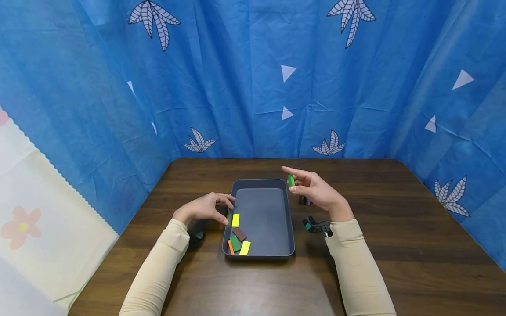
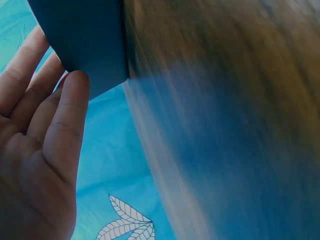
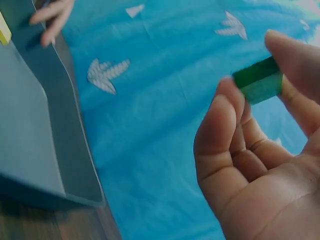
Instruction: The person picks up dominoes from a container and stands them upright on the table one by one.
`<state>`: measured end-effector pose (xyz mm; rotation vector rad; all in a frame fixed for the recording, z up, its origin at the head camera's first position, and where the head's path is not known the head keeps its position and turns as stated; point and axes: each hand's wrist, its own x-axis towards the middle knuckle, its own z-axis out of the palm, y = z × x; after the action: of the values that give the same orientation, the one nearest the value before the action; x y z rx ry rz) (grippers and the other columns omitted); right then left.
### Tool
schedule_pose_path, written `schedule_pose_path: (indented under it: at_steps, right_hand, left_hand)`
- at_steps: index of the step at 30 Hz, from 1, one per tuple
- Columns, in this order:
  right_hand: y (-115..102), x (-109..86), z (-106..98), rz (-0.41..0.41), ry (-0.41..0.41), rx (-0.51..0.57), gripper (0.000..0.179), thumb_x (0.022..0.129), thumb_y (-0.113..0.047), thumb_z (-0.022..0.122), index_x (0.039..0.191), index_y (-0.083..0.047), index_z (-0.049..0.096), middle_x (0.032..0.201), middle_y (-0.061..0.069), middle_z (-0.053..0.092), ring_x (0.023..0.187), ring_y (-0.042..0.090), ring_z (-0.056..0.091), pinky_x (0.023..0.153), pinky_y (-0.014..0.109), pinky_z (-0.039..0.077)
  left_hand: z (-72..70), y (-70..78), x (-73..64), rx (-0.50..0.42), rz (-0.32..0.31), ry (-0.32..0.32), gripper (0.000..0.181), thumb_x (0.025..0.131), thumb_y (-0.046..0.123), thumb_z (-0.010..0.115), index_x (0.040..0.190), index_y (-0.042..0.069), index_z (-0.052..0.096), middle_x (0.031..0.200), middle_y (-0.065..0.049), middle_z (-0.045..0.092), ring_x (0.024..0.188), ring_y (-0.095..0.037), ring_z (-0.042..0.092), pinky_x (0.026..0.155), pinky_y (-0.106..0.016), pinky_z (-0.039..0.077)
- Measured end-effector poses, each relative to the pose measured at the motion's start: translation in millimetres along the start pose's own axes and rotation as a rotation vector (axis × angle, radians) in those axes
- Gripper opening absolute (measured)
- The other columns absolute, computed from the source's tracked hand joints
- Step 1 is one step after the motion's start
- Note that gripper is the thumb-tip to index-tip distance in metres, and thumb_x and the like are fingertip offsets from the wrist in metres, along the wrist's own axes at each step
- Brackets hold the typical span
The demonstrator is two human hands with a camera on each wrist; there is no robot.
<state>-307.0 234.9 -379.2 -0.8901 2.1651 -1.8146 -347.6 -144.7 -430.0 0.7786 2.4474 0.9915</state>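
My right hand (image 1: 314, 188) is raised over the far right corner of the dark grey tray (image 1: 292, 237). Between its thumb and fingertips it pinches a small green block (image 3: 259, 80), held clear of the tray. At the tray's left rim is my left hand (image 1: 205, 207), its fingers and thumb spread apart, fingertips right at the edge. Near the left hand, inside the tray, lies a yellow block (image 1: 236, 220). Toward the near left corner are a brown block (image 1: 239, 234), a dark green block (image 1: 235, 243), an orange block (image 1: 231, 247) and another yellow block (image 1: 245, 248).
Several small dark and coloured blocks (image 1: 305, 201) lie on the wooden table (image 1: 395, 245) right of the tray, partly hidden by the right hand. A black wrist device (image 1: 316, 226) hangs by the right cuff. A blue curtain (image 1: 269, 79) stands behind the table.
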Motion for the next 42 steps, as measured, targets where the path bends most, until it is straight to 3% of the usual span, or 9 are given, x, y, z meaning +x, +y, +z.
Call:
schedule_pose_path:
  at_steps: [3, 11, 18, 23, 27, 31, 35, 42]
  right_hand:
    - [2.7, -6.4, -11.8, -0.007, 0.061, -0.035, 0.062, 0.098, -0.006, 0.061, 0.154, -0.010, 0.034, 0.104, 0.003, 0.055, 0.096, 0.013, 0.057, 0.083, 0.025, 0.056]
    - [17.0, -30.6, -42.0, 0.008, 0.290, -0.091, 0.033, 0.097, -0.006, 0.064, 0.124, -0.022, 0.052, 0.107, 0.008, 0.059, 0.093, 0.010, 0.061, 0.083, 0.024, 0.057]
    - [29.6, -45.9, -57.2, 0.073, 0.420, -0.092, 0.035, 0.097, -0.010, 0.065, 0.127, -0.023, 0.054, 0.103, -0.002, 0.063, 0.092, 0.008, 0.062, 0.080, 0.018, 0.055]
    - [38.4, -50.7, -61.8, 0.163, 0.442, -0.200, 0.044, 0.096, -0.014, 0.068, 0.135, -0.010, 0.048, 0.106, 0.002, 0.061, 0.091, 0.004, 0.062, 0.083, 0.019, 0.056]
    - [43.5, -52.5, -63.9, 0.213, 0.440, -0.274, 0.040, 0.095, -0.017, 0.070, 0.126, 0.001, 0.051, 0.101, -0.003, 0.062, 0.091, 0.003, 0.062, 0.084, 0.020, 0.055]
    - [49.1, -53.9, -66.2, 0.266, 0.438, -0.311, 0.037, 0.094, -0.021, 0.071, 0.119, 0.000, 0.054, 0.098, -0.007, 0.063, 0.091, 0.004, 0.063, 0.085, 0.019, 0.053]
    - [55.9, -54.8, -66.5, 0.297, 0.431, -0.335, 0.035, 0.093, -0.019, 0.072, 0.116, 0.001, 0.056, 0.098, -0.002, 0.064, 0.090, 0.007, 0.064, 0.084, 0.018, 0.053]
    - [73.4, -54.2, -63.9, 0.338, 0.401, -0.345, 0.030, 0.092, -0.012, 0.073, 0.112, 0.002, 0.057, 0.095, 0.006, 0.061, 0.089, 0.019, 0.061, 0.087, 0.033, 0.058]
  left_hand:
    - [0.2, -0.5, -0.3, -0.005, 0.001, 0.002, 0.040, 0.078, 0.022, 0.086, 0.114, 0.011, 0.072, 0.152, -0.007, 0.049, 0.141, -0.037, 0.044, 0.112, -0.057, 0.042]
    - [-0.2, 1.1, -1.4, 0.029, 0.020, -0.003, 0.041, 0.078, 0.024, 0.087, 0.115, 0.011, 0.072, 0.152, -0.010, 0.049, 0.140, -0.038, 0.045, 0.111, -0.054, 0.044]
    - [-0.5, 1.6, -2.2, 0.016, 0.001, 0.008, 0.040, 0.078, 0.023, 0.087, 0.113, 0.012, 0.072, 0.152, -0.008, 0.049, 0.141, -0.037, 0.043, 0.111, -0.054, 0.044]
    - [-0.4, 0.5, -2.0, 0.010, -0.018, 0.007, 0.040, 0.078, 0.023, 0.087, 0.113, 0.013, 0.073, 0.153, -0.006, 0.048, 0.142, -0.035, 0.041, 0.112, -0.053, 0.043]
    - [-1.1, 1.1, -1.2, 0.020, -0.006, 0.003, 0.041, 0.077, 0.024, 0.087, 0.114, 0.012, 0.072, 0.153, -0.007, 0.049, 0.141, -0.036, 0.043, 0.111, -0.052, 0.044]
    - [-2.7, 3.1, -0.4, 0.033, 0.010, -0.002, 0.042, 0.078, 0.025, 0.087, 0.114, 0.011, 0.072, 0.153, -0.008, 0.049, 0.140, -0.037, 0.045, 0.111, -0.052, 0.044]
    - [-3.0, 4.0, -0.1, 0.034, 0.005, -0.003, 0.041, 0.078, 0.025, 0.087, 0.113, 0.011, 0.072, 0.153, -0.008, 0.049, 0.141, -0.037, 0.044, 0.112, -0.053, 0.043]
    - [-0.6, 2.9, -1.5, 0.043, -0.002, 0.005, 0.041, 0.078, 0.025, 0.087, 0.114, 0.011, 0.072, 0.153, -0.008, 0.049, 0.141, -0.037, 0.042, 0.111, -0.054, 0.044]
